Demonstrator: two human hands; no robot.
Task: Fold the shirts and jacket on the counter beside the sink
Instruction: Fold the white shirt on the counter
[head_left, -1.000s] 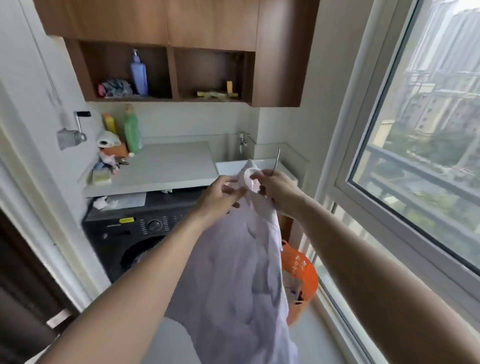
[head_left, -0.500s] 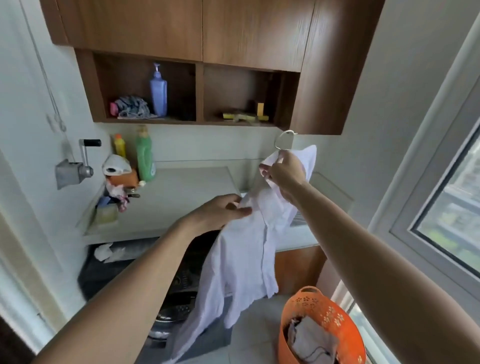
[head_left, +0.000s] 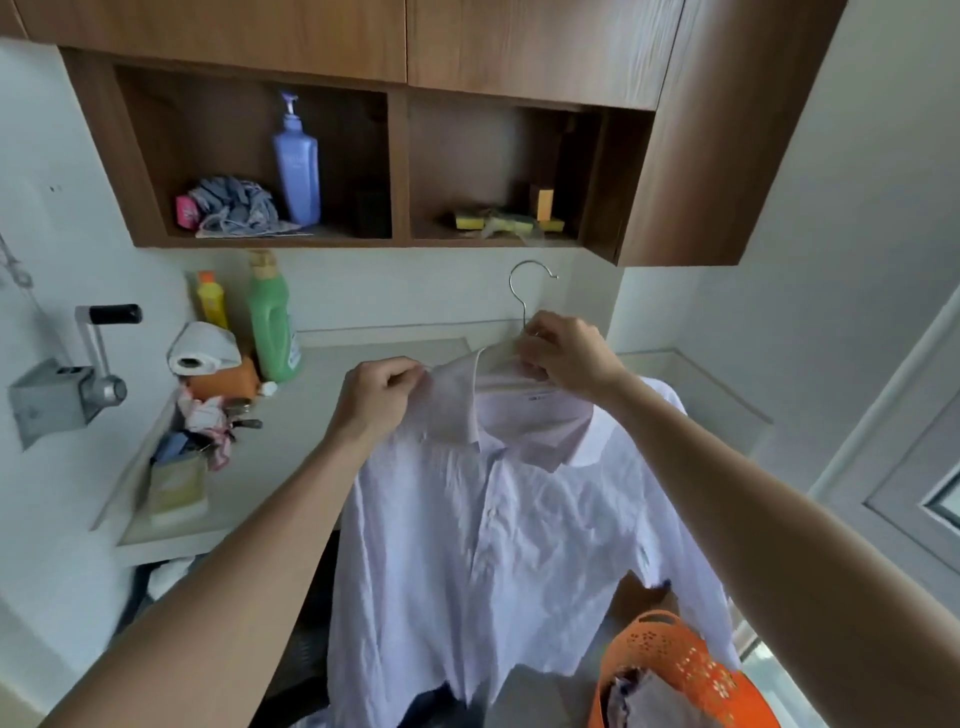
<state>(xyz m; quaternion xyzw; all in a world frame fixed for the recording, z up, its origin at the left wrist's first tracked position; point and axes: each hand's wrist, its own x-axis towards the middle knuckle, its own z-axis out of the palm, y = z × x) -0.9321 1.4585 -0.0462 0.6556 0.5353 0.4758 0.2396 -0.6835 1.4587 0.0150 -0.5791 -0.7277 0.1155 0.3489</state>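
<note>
Folding had not yet begun: the shirt (head_left: 493, 545) hung on its hanger (head_left: 519, 312) in the air above the table (head_left: 322, 415), at 6 o'clock from the wall shelf (head_left: 270, 241). The left hand (head_left: 379, 395) pinched its shoulder edge; the right hand (head_left: 566, 358) was clamped round the hanger's neck. At 5 o'clock, an orange basket (head_left: 649, 644) held more clothes (head_left: 654, 701); no jacket could be told apart

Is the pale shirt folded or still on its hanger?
Unfolded: the pale pink collared shirt hangs spread from the metal-hooked hanger.
</note>
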